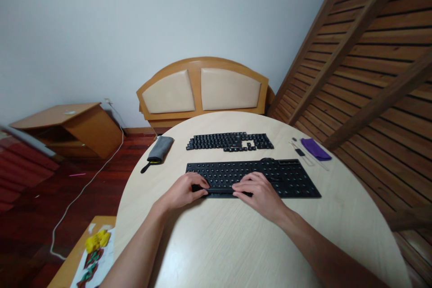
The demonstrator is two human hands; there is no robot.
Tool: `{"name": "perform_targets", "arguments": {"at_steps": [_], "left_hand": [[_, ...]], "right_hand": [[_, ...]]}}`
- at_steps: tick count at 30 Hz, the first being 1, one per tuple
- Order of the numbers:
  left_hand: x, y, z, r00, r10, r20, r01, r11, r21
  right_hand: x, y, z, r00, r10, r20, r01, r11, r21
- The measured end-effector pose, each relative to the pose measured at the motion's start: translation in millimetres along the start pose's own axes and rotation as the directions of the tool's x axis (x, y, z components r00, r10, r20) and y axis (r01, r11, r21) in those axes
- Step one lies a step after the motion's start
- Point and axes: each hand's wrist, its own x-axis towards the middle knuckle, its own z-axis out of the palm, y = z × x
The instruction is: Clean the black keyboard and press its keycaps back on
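A black keyboard base [286, 179] with its keycaps removed lies across the round pale table [236, 243]. Behind it sits a tidy block of loose black keycaps [230, 141]. My left hand [185, 191] and my right hand [257, 192] rest on the base's front edge. Their fingers are curled and press on a long black spacebar keycap [219, 191], one hand at each end.
A grey pouch [158, 149] lies at the table's back left. A purple cloth [315, 149] and small tools [300, 149] lie at the back right. A wooden headboard [202, 87] leans on the wall; slatted wood [371, 63] stands to the right. A white cable [84, 189] crosses the floor.
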Motion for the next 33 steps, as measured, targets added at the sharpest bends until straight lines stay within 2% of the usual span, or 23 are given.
{"name": "perform_targets", "arguments": {"at_steps": [7,19,33], "left_hand": [[-0.8,-4.7,1.3,1.000,0.026,-0.006,-0.026,1.000,-0.004],[-1.8,-3.4,2.8,1.000,-0.030,0.007,0.029,0.995,0.091],[0.1,9.2,2.5,1.000,0.007,0.007,-0.008,0.988,0.153]], "right_hand": [[1.4,-4.3,-1.8,1.000,-0.027,0.010,0.027,1.000,0.006],[1.0,-5.8,-1.7,0.998,-0.052,0.033,0.051,0.998,0.032],[2.7,-5.6,1.8,0.997,-0.065,0.043,0.064,0.998,0.026]]}}
